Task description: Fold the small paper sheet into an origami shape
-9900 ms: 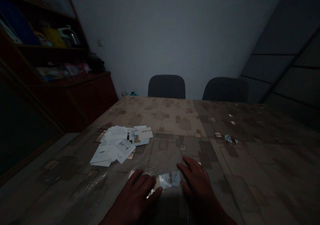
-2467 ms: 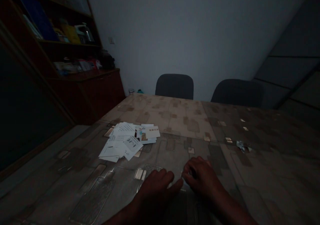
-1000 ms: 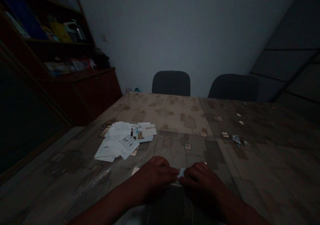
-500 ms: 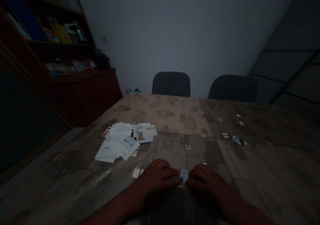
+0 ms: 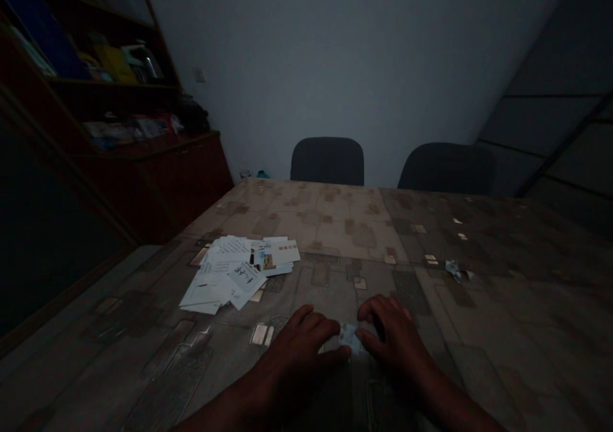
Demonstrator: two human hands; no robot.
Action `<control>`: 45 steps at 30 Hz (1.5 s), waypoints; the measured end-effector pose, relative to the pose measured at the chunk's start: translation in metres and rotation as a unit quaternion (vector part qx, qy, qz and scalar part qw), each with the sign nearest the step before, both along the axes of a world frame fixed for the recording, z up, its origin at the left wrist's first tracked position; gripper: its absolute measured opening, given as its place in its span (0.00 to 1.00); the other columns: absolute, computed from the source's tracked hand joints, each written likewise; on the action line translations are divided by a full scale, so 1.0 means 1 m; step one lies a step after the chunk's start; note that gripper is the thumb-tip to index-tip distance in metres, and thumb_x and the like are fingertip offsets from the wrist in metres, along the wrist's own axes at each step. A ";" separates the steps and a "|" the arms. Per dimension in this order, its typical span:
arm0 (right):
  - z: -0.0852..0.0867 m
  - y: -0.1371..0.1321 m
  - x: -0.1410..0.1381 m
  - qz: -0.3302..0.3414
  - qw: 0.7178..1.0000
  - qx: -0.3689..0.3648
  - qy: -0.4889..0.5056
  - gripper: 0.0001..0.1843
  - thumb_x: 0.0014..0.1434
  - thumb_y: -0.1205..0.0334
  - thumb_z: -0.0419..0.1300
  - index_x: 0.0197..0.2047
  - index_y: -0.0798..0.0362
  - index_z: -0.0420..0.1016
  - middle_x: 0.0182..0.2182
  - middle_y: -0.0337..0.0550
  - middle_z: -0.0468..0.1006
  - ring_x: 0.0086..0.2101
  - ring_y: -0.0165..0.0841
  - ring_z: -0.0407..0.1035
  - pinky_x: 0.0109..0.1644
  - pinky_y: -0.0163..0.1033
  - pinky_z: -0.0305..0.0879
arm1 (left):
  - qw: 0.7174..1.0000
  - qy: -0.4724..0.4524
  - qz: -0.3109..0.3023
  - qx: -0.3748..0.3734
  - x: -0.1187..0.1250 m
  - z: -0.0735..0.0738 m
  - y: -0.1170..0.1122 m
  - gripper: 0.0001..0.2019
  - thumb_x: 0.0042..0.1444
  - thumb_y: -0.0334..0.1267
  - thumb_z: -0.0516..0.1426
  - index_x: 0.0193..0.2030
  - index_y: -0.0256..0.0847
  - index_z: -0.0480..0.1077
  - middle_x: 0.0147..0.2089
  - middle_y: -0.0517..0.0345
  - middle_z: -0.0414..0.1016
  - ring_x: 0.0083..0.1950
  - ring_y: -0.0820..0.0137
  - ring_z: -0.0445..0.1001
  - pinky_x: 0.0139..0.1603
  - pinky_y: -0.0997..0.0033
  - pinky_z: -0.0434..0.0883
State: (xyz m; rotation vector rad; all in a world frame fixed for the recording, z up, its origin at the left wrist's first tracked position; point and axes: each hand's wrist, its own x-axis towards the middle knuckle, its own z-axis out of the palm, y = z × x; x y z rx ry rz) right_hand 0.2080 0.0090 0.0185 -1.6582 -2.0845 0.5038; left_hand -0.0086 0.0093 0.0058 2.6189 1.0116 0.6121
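The room is dim. Both my hands rest on a patterned table (image 5: 335, 227) near its front edge. Between them lies a small folded piece of pale paper (image 5: 348, 337). My left hand (image 5: 304, 346) has its fingers curled, thumb tip pressing the paper's left side. My right hand (image 5: 390, 336) is arched over the paper's right side, fingertips pinching or pressing it. Most of the paper is hidden under my fingers.
A loose pile of white cards and papers (image 5: 234, 271) lies to the left of my hands. A small crumpled scrap (image 5: 454, 269) sits to the right. Two dark chairs (image 5: 327, 160) stand at the far edge. A dark wooden cabinet (image 5: 143, 163) with shelves is at left.
The paper was a larger shiny sheet lying open between my flat hands; it is now folded small and both hands have closed in on it. My fingers shifted slightly in the last half second.
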 end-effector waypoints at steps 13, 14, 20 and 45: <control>0.010 0.008 -0.022 0.009 0.999 -0.027 -0.019 0.05 0.50 0.65 0.67 0.26 0.51 0.75 0.30 0.39 0.77 0.39 0.39 0.68 0.44 0.43 0.51 | 0.983 0.042 -0.024 0.176 -0.005 -0.007 -0.007 0.11 0.66 0.29 0.49 0.49 0.44 0.69 0.33 0.61 0.67 0.33 0.70 0.64 0.59 0.50 0.62; 0.011 0.009 -0.022 0.011 0.999 -0.027 -0.026 0.05 0.50 0.65 0.67 0.26 0.51 0.75 0.31 0.39 0.77 0.39 0.39 0.68 0.44 0.43 0.51 | 0.983 0.038 -0.022 0.177 -0.005 -0.007 -0.008 0.11 0.67 0.29 0.48 0.48 0.43 0.69 0.33 0.61 0.68 0.33 0.70 0.64 0.59 0.51 0.63; 0.015 0.013 -0.022 0.014 0.998 -0.034 -0.060 0.06 0.53 0.64 0.66 0.27 0.51 0.74 0.29 0.38 0.78 0.37 0.39 0.68 0.41 0.42 0.52 | 0.983 0.008 -0.007 0.182 -0.004 -0.013 -0.005 0.07 0.66 0.31 0.51 0.45 0.45 0.69 0.33 0.62 0.67 0.34 0.70 0.64 0.58 0.56 0.63; 0.013 -0.002 0.010 0.225 0.974 0.025 0.014 0.19 0.52 0.72 0.65 0.47 0.47 0.73 0.40 0.41 0.76 0.42 0.38 0.67 0.45 0.43 0.59 | 0.994 -0.040 -0.027 0.101 -0.007 -0.001 0.004 0.12 0.51 0.21 0.56 0.37 0.42 0.70 0.33 0.60 0.69 0.34 0.70 0.63 0.33 0.71 0.57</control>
